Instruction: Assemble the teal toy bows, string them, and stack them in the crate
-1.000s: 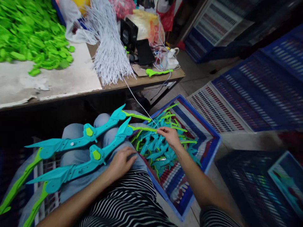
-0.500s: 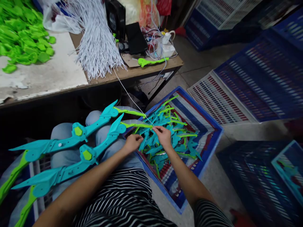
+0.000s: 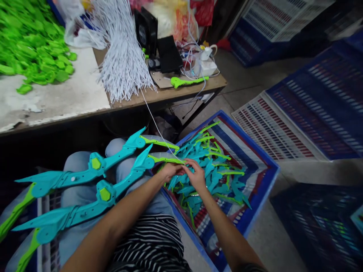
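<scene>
Two turquoise toy bows [image 3: 82, 206] with lime-green limbs lie side by side across the lap. A white string [image 3: 155, 124] runs from a bundle on the table down to the green tip of the nearer bow. My right hand [image 3: 196, 176] pinches the string at that tip. Close beside it, my left hand [image 3: 171, 171] has its fingers drawn together just under the tip, touching or nearly touching the right fingertips. What the left fingers hold is too small to make out.
A blue crate [image 3: 249, 211] with more turquoise and green bow parts [image 3: 210, 170] stands beneath my hands. On the table [image 3: 93, 102] lie the white string bundle [image 3: 124, 71], a green parts heap [image 3: 36, 49], and a green limb [image 3: 188, 81]. More crates [image 3: 283, 126] stand at right.
My left hand has moved right and up, from beside the bow to its tip next to my right hand. The right hand stays at the tip with the string. The camera view has shifted slightly.
</scene>
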Available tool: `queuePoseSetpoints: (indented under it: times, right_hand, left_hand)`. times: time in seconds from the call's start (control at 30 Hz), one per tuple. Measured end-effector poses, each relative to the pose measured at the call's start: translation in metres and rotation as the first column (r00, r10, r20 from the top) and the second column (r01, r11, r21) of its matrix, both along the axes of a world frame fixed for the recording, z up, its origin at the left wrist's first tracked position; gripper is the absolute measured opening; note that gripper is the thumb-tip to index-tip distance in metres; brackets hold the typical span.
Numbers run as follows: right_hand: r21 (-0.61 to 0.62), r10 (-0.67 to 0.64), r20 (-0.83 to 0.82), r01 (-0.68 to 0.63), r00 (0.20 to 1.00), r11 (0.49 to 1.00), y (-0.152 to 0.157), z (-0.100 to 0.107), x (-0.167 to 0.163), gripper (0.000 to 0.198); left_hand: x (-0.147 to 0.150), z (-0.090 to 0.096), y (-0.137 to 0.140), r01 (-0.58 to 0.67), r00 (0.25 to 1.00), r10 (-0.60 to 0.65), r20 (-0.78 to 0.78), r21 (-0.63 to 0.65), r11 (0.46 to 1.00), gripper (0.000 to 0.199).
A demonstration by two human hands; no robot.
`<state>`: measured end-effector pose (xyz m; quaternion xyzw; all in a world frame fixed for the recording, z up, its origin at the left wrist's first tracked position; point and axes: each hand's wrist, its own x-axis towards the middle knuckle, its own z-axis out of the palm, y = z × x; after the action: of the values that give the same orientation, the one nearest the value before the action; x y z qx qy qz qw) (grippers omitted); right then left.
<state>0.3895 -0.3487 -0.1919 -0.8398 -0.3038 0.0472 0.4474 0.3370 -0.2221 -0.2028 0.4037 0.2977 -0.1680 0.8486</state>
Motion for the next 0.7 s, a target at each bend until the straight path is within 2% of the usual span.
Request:
queuePoseSetpoints:
  times: [0.17,0.4,0.53,0.7]
  right_hand:
    - [0.027,0.059,0.109,-0.062,0.992,0.998,-0.001,0.007,0.001,0.012]
    - [0.061,0.044,0.085,-0.049,0.995,0.997,-0.001,0.017,-0.005,0.011]
    - [0.077,0.027,0.063,-0.032,0.998,0.997,-0.001,0.017,-0.006,0.012]
    - [0.067,-0.037,0.007,0.037,0.999,0.997,-0.001,0.017,-0.007,0.015]
  left_hand:
    - [0.000,-0.004,0.003,-0.013,1.000,0.013,0.000,-0.144,0.990,0.010]
    - [-0.002,0.009,-0.001,-0.009,0.999,0.021,0.031,-0.333,0.943,0.010]
    - [-0.006,0.011,-0.001,-0.038,0.997,0.063,0.052,-0.386,0.922,0.010]
    - [-0.008,0.005,-0.001,-0.060,0.995,0.089,0.054,-0.400,0.915,0.006]
